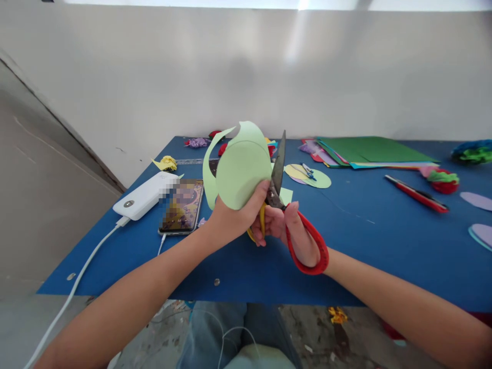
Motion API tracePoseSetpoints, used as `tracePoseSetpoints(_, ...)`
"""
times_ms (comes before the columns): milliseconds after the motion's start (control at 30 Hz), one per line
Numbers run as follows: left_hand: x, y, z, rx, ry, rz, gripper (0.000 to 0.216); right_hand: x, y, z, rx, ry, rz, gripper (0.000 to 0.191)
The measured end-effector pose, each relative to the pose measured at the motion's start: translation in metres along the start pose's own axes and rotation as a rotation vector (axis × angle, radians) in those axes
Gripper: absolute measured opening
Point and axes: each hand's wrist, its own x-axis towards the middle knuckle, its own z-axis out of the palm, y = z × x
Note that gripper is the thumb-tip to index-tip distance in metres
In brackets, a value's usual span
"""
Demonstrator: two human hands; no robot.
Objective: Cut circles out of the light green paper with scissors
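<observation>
My left hand (234, 218) is closed on a light green paper disc (242, 171), held upright above the blue table (369, 241). A thin curl of cut-off green paper hangs from the disc's left side. My right hand (292, 228) grips scissors (290, 215) with one red and one yellow handle. The blades point up along the disc's right edge, slightly apart.
A white power bank (144, 196) and a phone (182, 206) with cables lie at the left. Cut paper ovals with a compass (307, 176), a stack of coloured sheets (369, 151), a red cutter (417, 193) and paper flowers (442, 180) lie to the right.
</observation>
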Motion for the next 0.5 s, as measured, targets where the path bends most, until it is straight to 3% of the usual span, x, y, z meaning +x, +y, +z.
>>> tracePoseSetpoints(500, -0.0014, 0.0016, -0.0010, -0.021, 0.013, -0.010, 0.033, 0.0000, -0.0052, 0.0050, 0.077, -0.002, 0.001, 0.070)
